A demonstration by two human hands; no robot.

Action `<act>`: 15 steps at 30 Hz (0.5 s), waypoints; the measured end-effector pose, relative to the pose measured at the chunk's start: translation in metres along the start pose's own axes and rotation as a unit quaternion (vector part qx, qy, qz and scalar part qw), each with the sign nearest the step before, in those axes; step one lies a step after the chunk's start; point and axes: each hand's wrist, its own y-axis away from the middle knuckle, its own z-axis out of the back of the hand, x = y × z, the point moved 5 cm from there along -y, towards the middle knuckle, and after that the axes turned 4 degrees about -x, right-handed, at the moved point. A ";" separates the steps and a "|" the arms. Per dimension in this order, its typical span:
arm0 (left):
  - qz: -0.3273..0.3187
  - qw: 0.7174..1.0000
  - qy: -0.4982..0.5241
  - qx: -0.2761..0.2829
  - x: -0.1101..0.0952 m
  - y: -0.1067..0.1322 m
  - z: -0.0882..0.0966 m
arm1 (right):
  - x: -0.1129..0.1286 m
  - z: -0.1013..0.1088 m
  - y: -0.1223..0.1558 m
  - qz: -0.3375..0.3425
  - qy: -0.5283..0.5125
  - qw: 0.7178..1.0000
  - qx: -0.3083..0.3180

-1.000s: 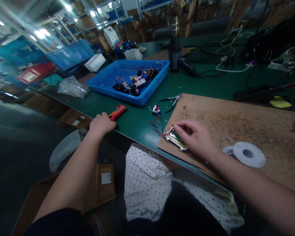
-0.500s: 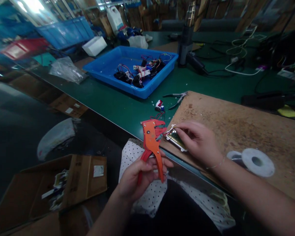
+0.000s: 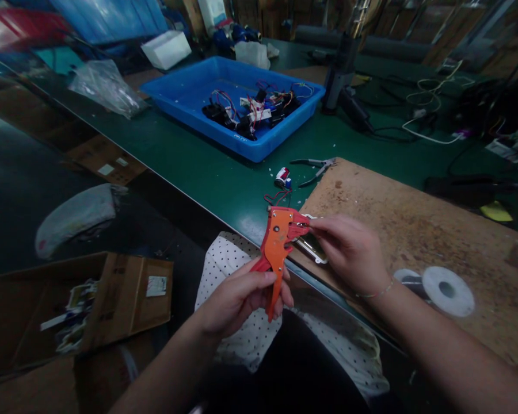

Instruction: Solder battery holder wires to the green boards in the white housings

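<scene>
My left hand is closed around the handles of an orange and red wire stripper, its jaws pointing right. Fingertips of my right hand pinch thin wires at the jaws; the wires themselves are mostly hidden now. Under that hand lies a small white-framed module at the edge of a stained brown board, partly covered by hand and tool. Just beyond the stripper are a small red, white and blue cylindrical part and a loop of red and black wire.
Pliers lie by the board's corner. A blue tray holds wired parts farther back. A spool sits at right, a black stand behind. An open cardboard box is low at left.
The stripper has turned and moved right, its handles squeezed closer together, and its jaws now meet my right fingertips at the wires. The whole view has shifted slightly.
</scene>
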 end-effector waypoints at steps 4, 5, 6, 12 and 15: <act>0.012 0.999 -0.032 0.010 -0.001 0.000 0.002 | -0.001 0.000 0.001 0.012 0.002 1.000 0.009; 0.016 0.999 -0.036 0.015 -0.001 0.000 0.002 | -0.001 -0.001 0.002 0.013 0.000 1.000 0.012; 0.019 0.999 -0.038 0.019 -0.001 0.000 0.002 | -0.002 -0.001 0.002 0.013 -0.002 1.000 0.015; 0.029 0.999 -0.021 0.023 0.000 -0.003 0.003 | -0.002 -0.001 0.002 0.010 -0.004 1.000 0.013; 0.029 0.999 -0.011 0.015 0.003 -0.004 0.002 | -0.001 0.000 0.001 0.008 -0.002 1.000 0.017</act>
